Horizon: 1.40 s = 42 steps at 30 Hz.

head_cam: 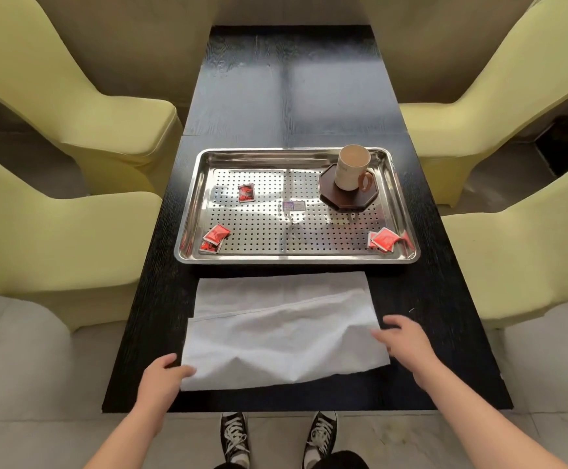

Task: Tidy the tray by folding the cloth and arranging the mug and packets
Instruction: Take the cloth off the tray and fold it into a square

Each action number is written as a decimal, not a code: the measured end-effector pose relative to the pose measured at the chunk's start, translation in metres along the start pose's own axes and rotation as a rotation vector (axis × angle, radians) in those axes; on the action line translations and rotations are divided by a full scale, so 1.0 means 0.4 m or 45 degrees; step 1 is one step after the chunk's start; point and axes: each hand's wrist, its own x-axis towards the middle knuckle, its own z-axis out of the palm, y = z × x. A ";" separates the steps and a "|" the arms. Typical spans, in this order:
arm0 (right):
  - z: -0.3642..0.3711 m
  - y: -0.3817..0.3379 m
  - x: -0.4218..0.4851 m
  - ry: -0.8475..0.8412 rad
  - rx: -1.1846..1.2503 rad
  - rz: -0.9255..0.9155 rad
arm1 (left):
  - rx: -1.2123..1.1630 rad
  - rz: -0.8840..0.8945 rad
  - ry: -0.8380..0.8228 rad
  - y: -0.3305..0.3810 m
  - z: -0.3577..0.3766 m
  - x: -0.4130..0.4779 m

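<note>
A white cloth [282, 330] lies on the black table in front of the steel tray [191, 198], folded once with a rumpled top layer. My left hand [160, 380] pinches the cloth's near left corner. My right hand [402, 336] rests at the cloth's right edge, fingers touching it; whether it grips is unclear. In the tray's far right a cream mug [352, 167] stands on a dark octagonal coaster [336, 198]. Red packets lie in the tray: one at upper left [246, 192], two at the near left corner [215, 236], some at the near right corner [385, 239].
A small label [293, 206] sits at the tray's centre. The black table [275, 96] runs away from me. Yellow-green covered chairs flank it, at left [72, 106] and at right [512, 204]. My shoes show below the table's near edge.
</note>
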 end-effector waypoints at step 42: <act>0.095 0.050 0.070 0.300 0.046 0.088 | 0.153 0.307 0.330 0.206 0.129 0.200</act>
